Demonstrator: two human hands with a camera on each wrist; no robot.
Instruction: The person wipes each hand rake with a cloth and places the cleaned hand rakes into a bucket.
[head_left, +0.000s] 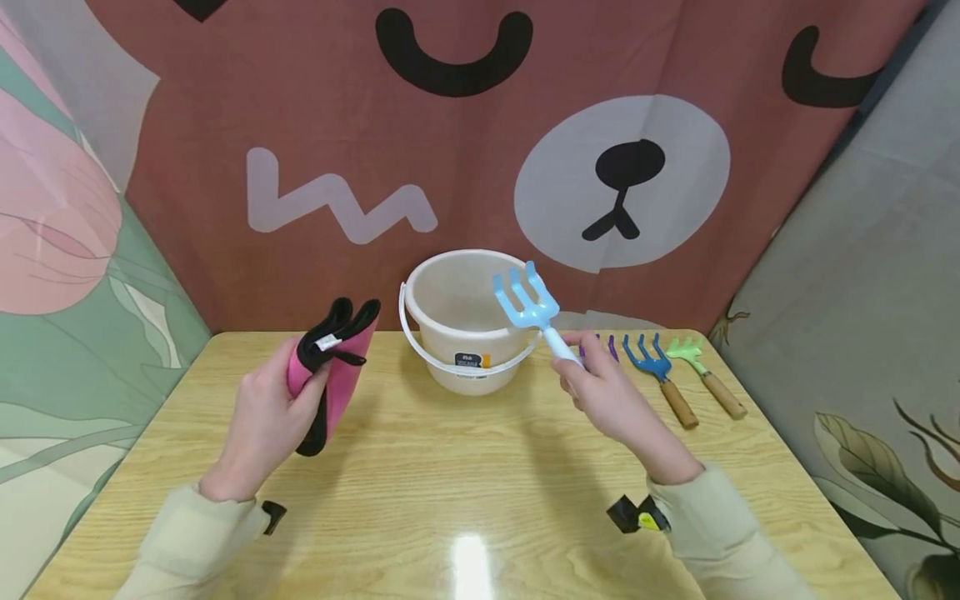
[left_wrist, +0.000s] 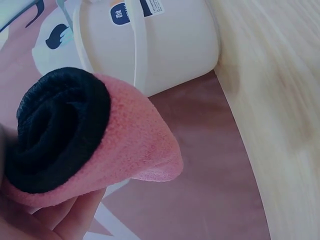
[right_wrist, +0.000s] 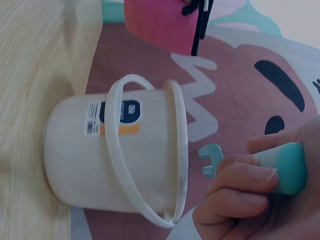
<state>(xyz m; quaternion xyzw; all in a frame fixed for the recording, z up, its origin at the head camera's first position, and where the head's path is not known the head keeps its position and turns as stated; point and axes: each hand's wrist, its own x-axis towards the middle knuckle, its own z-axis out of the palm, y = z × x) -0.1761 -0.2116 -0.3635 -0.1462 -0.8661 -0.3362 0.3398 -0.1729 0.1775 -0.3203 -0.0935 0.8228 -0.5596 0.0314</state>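
Note:
My left hand [head_left: 262, 408] grips a folded pink and black cloth [head_left: 348, 379] above the left side of the table. In the left wrist view the cloth [left_wrist: 140, 135] shows a rolled black edge and a fuzzy pink face. A light blue garden hand fork [head_left: 534, 312] is held by its handle in my right hand [head_left: 611, 396], tines pointing up in front of the bucket's right rim. The right wrist view shows fingers curled round its handle [right_wrist: 290, 167]. The cream plastic bucket [head_left: 442, 343] stands upright between both hands, its handle hanging down the front.
Behind my right hand lie a purple fork [head_left: 612, 347], mostly hidden, a blue fork with wooden handle [head_left: 678, 404] and a green fork with wooden handle [head_left: 723, 396]. Printed fabric [head_left: 337, 275] hangs along the back edge of the wooden table [head_left: 420, 483].

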